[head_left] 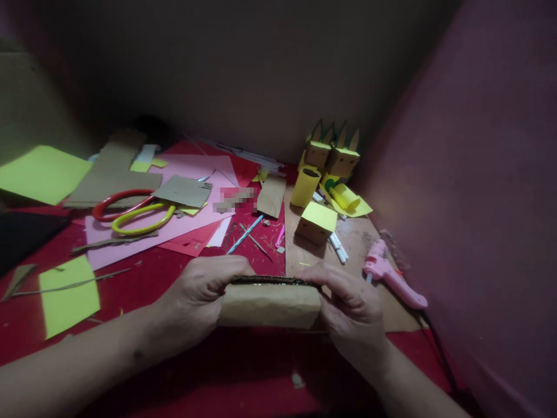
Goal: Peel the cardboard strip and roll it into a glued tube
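Note:
Between my two hands is a piece of brown cardboard point(268, 306), its corrugated top edge facing up with a shiny streak along it. My left hand point(198, 290) is closed on its left end, thumb near the top edge. At the right end, my right hand point(350, 296) grips it the same way. Just beyond, on a brown board, sits a small cardboard box with a yellow top point(317, 222). A yellow paper tube point(305, 187) stands behind that box. To the right of my right hand lies a pink glue gun point(394, 276).
Scissors with red and yellow handles point(143, 217) lie under a cardboard scrap point(185, 191) on pink paper point(117, 247). Yellow sheets point(69, 296) and cardboard strips litter the red table point(130, 360). Boxes with pointed tops point(333, 154) stand at the back. A wall point(478, 203) rises at right.

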Tool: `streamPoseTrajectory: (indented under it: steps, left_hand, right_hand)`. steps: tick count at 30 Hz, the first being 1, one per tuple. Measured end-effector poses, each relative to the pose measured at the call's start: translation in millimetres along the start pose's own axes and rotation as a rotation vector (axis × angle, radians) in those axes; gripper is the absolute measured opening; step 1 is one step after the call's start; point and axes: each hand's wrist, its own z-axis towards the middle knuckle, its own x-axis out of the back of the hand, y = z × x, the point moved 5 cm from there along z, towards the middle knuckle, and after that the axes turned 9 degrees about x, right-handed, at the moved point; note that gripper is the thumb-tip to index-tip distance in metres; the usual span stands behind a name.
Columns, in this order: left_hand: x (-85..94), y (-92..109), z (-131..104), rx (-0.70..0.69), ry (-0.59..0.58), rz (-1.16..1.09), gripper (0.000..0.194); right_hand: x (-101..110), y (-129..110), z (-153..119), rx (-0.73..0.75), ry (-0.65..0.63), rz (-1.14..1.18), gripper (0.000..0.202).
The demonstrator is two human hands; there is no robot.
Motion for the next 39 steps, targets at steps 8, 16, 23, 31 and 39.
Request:
streamPoseTrajectory:
  steps: [8,16,23,31,39]
  left_hand:
    - [6.8,8.5,1.0,-0.019,0.078,-0.006,0.015]
    - [7.7,7.8,-4.8,-0.069,0.113,0.107,0.009]
    - [7.2,7.1,-5.5,-0.064,0.105,0.125,0.013]
    - [9.2,9.9,-4.5,-0.027,0.093,0.081,0.016]
    - [7.5,21.8,-1.8,-0.042,-0.022,-0.030,0.017]
  right_hand:
    - [0.4,-1.4,-0.3,0.024,0.016,0.040,0.026]
    - [1.9,-3.1,-0.6,0.047,0.019,0.005,0.031]
    - [1.4,-3.7,-1.0,0.042,-0.022,0.028,0.028]
    - [2.2,-5.4,-1.6,0.072,-0.001,0.021,0.029]
    - [-0.8,-13.3,4.3,0.111,-0.063,0.124,0.029]
